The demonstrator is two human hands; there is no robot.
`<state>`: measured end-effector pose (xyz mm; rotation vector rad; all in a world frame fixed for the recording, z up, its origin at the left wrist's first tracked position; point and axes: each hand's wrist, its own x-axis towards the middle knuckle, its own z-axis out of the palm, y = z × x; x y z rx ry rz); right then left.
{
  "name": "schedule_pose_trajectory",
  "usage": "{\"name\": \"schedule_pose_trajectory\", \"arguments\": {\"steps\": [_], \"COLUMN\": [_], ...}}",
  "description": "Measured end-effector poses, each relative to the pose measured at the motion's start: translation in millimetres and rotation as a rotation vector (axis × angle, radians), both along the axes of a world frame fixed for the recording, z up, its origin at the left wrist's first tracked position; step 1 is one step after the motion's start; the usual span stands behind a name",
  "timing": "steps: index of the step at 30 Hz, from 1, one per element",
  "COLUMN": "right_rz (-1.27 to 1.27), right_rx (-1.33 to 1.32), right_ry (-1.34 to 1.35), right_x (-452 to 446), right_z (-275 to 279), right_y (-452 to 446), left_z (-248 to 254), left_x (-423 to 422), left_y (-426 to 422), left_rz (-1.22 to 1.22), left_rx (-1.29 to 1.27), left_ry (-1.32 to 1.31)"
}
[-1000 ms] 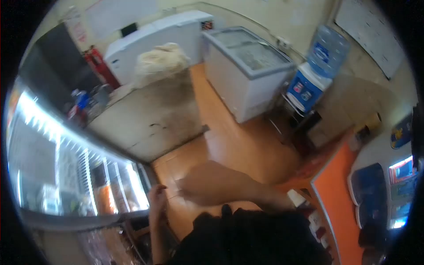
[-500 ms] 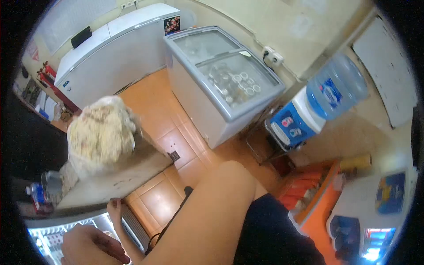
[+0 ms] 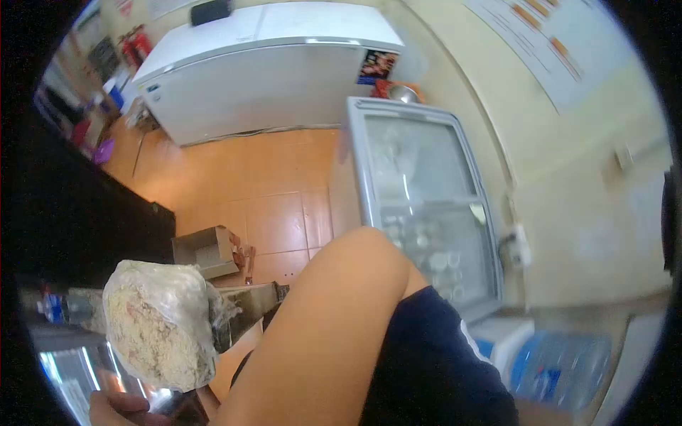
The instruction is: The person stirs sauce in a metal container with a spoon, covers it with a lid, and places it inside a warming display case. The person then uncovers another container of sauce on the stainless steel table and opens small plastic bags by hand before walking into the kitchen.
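At the bottom left edge, my right hand [image 3: 122, 409] is partly in view, with its visible fingers bent but apart and nothing seen between them. My right arm, elbow raised, crosses the middle of the view. Just above this hand sits a large pale, crumbly mass in clear plastic [image 3: 160, 323]; I cannot see any fingers touching it. A sliver of my left forearm [image 3: 206, 403] shows beneath the wrapped mass, while the left hand is hidden. Below left is a bright glass display case [image 3: 74, 366].
A long white chest freezer [image 3: 249, 92] stands along the back wall. A glass-topped freezer [image 3: 426, 184] is right of centre. An open cardboard box [image 3: 206, 252] lies on the tiled floor [image 3: 273, 220]. A water bottle [image 3: 561, 369] is at lower right.
The view has swung right and up, so the freezers and wrapped mass sit differently in it. My right hand has moved from beside my left to the lower left; my left hand has dropped from sight.
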<state>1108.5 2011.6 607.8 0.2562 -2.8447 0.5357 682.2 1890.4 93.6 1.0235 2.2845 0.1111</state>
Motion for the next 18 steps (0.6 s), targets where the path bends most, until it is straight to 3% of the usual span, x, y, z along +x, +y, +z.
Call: {"name": "schedule_pose_trajectory", "arguments": {"steps": [6, 9, 10, 11, 14, 17, 18], "right_rz": [0.196, 0.096, 0.099, 0.163, 0.025, -0.565, -0.736], "right_rx": [-0.317, -0.331, -0.303, -0.375, -0.592, -1.009, -0.783], "right_ry": [0.378, 0.101, -0.431, -0.338, -0.183, -0.026, -0.011], "right_x": [-28, -72, -85, -99, -132, -119, -87], "right_z": [-78, -125, -116, -131, -221, -393, -459], "right_y": [129, 213, 255, 295, 423, 559, 602], "left_z": [2, -6, -12, -18, -36, -39, -38], "left_x": [56, 102, 121, 139, 194, 249, 268], "left_y": [-41, -66, -71, -69, -51, -25, -11], "left_rz": [0.361, 0.573, 0.644, 0.718, 0.91, 1.081, 1.137], "left_rx": [-0.003, -0.008, -0.01, -0.018, -0.023, -0.018, -0.013], "left_ry": [-0.011, -0.032, -0.049, -0.062, -0.141, -0.255, -0.295]}}
